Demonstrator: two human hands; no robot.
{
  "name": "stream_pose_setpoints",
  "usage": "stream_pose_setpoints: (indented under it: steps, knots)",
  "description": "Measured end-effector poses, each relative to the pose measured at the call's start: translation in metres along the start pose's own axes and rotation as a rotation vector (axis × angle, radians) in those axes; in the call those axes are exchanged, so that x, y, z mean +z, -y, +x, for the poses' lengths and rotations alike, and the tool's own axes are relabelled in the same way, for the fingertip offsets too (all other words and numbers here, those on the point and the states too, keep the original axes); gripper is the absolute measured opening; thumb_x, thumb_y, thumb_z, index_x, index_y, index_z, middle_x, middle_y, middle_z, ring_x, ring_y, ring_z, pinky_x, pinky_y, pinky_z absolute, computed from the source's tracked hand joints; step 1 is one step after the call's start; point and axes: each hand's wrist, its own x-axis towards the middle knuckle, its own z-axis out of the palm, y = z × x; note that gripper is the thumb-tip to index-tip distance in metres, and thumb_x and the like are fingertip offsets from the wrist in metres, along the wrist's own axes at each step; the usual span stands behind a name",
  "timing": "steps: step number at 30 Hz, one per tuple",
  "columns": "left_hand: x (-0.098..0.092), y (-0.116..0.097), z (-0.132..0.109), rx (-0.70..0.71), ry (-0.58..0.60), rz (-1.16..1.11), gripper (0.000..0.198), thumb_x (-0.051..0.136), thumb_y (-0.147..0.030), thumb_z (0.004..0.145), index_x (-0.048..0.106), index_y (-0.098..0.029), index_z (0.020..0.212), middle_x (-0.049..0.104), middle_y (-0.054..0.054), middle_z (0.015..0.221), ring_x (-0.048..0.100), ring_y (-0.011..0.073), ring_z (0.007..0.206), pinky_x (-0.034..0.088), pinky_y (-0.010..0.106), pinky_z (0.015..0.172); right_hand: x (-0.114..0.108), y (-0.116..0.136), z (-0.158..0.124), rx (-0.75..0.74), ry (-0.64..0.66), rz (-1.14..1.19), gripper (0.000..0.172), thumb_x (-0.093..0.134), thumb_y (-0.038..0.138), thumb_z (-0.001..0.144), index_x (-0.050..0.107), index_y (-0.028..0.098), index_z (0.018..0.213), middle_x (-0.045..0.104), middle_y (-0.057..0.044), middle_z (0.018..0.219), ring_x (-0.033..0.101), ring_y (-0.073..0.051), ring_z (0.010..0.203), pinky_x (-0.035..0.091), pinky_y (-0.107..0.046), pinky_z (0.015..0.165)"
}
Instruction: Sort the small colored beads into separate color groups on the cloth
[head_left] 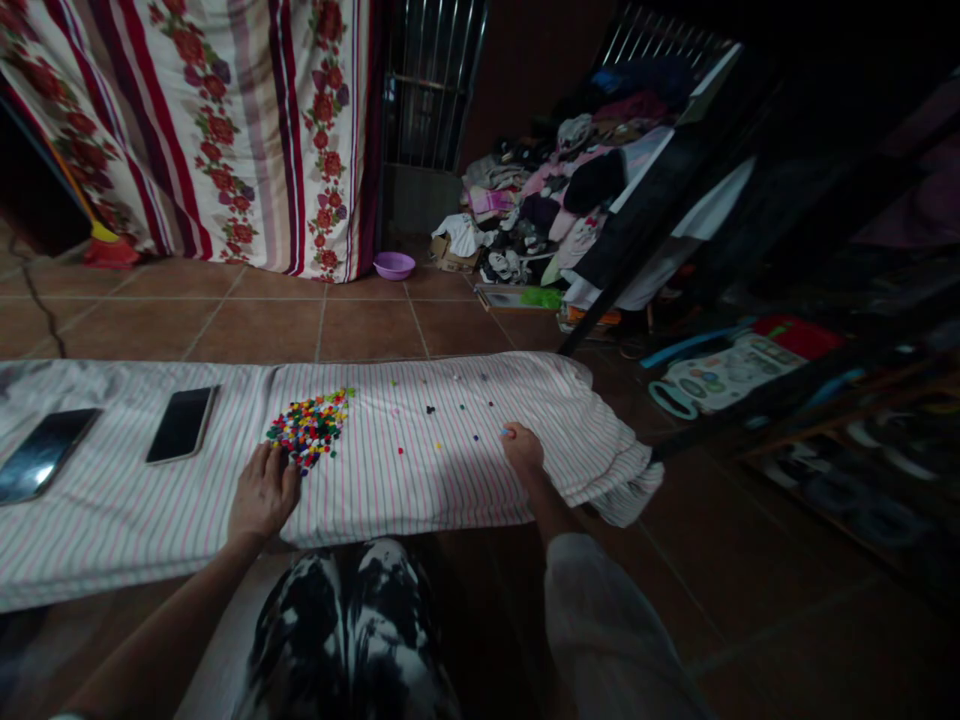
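Observation:
A striped white and pink cloth [420, 480] lies spread on the tiled floor in front of my knees. On it sits a heap of small coloured beads [309, 427], with a few loose beads [431, 410] scattered to its right. My left hand [262, 492] rests flat on the cloth, fingers stretched out and touching the near edge of the heap. My right hand [520, 446] is further right on the cloth, fingers pinched together on a small bead at its tips.
Two dark phones [182, 424] [45, 452] lie on the cloth at the left. A purple bowl [394, 265] stands on the floor by a floral curtain [225, 130]. A pile of clothes [555, 200] and a dark frame [660, 250] fill the right.

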Motion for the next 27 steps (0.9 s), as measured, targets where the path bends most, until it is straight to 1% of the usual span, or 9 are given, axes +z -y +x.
stream_pose_setpoints:
  steps: [4,8,10,13,15,18,20,23,27]
  knots:
    - [-0.001,0.0,0.0,-0.015,0.006,-0.016,0.02,0.047,-0.021,0.086,0.054,-0.018,0.105,0.059,0.021,0.122,0.043,0.038,0.134,0.047,0.061,0.097,0.0,0.0,0.0,0.064,0.034,0.063,0.037,0.048,0.015,0.082,0.072,0.021,0.11,0.072,-0.007,0.101,0.065,-0.018,0.094,0.046,-0.024,0.081]
    - [-0.003,-0.002,0.002,-0.01,0.02,-0.022,0.021,0.046,-0.023,0.087,0.053,-0.018,0.106,0.058,0.021,0.123,0.044,0.0378,0.133,0.046,0.06,0.097,0.001,-0.003,0.001,0.078,0.057,0.105,0.038,0.046,0.014,0.084,0.072,0.02,0.112,0.072,-0.007,0.104,0.065,-0.018,0.098,0.045,-0.023,0.081]
    - [-0.005,-0.005,0.005,-0.079,0.017,-0.042,0.026,0.044,-0.026,0.088,0.051,-0.017,0.112,0.058,0.021,0.123,0.046,0.0364,0.131,0.046,0.057,0.098,0.001,-0.005,0.002,0.087,0.05,0.115,0.038,0.046,0.015,0.084,0.072,0.02,0.111,0.073,-0.008,0.103,0.065,-0.019,0.097,0.046,-0.023,0.08]
    - [-0.006,-0.009,0.009,-0.215,0.024,-0.092,0.039,0.042,-0.031,0.09,0.046,-0.014,0.125,0.057,0.021,0.124,0.049,0.0336,0.128,0.047,0.054,0.099,0.002,-0.008,0.002,0.088,0.041,0.141,0.037,0.049,0.017,0.082,0.073,0.021,0.11,0.073,-0.007,0.101,0.066,-0.019,0.095,0.046,-0.023,0.078]
    - [-0.007,-0.01,0.01,-0.259,0.05,-0.127,0.043,0.041,-0.033,0.089,0.044,-0.014,0.128,0.057,0.02,0.125,0.049,0.0328,0.128,0.045,0.053,0.101,0.002,-0.009,0.001,0.084,0.046,0.16,0.038,0.051,0.018,0.08,0.073,0.021,0.111,0.073,-0.006,0.1,0.066,-0.019,0.094,0.047,-0.023,0.079]
    - [-0.007,-0.009,0.009,-0.274,0.093,-0.15,0.043,0.042,-0.033,0.089,0.045,-0.015,0.127,0.056,0.019,0.128,0.046,0.0333,0.13,0.042,0.055,0.104,0.002,-0.012,-0.001,0.073,0.047,0.197,0.04,0.051,0.019,0.078,0.072,0.02,0.113,0.073,-0.006,0.101,0.066,-0.02,0.095,0.048,-0.025,0.082]
    - [-0.007,-0.009,0.008,-0.26,0.104,-0.15,0.041,0.042,-0.033,0.089,0.047,-0.015,0.124,0.056,0.02,0.128,0.045,0.0342,0.132,0.04,0.056,0.104,0.002,-0.013,-0.001,0.068,0.043,0.238,0.041,0.052,0.019,0.077,0.072,0.02,0.112,0.073,-0.006,0.101,0.066,-0.02,0.095,0.048,-0.027,0.084]
    - [-0.006,-0.008,0.007,-0.236,0.102,-0.148,0.038,0.041,-0.032,0.089,0.049,-0.014,0.122,0.056,0.021,0.127,0.044,0.035,0.132,0.04,0.057,0.104,0.002,-0.014,-0.002,0.081,0.028,0.306,0.041,0.053,0.02,0.075,0.072,0.018,0.111,0.073,-0.008,0.102,0.066,-0.021,0.095,0.049,-0.029,0.086]
    - [-0.004,-0.009,0.007,-0.27,0.075,-0.157,0.044,0.042,-0.033,0.089,0.046,-0.014,0.128,0.056,0.021,0.129,0.046,0.0345,0.131,0.041,0.057,0.103,0.001,-0.009,-0.004,0.099,-0.048,0.335,0.041,0.051,0.021,0.074,0.071,0.015,0.109,0.072,-0.01,0.101,0.065,-0.022,0.094,0.049,-0.033,0.089]
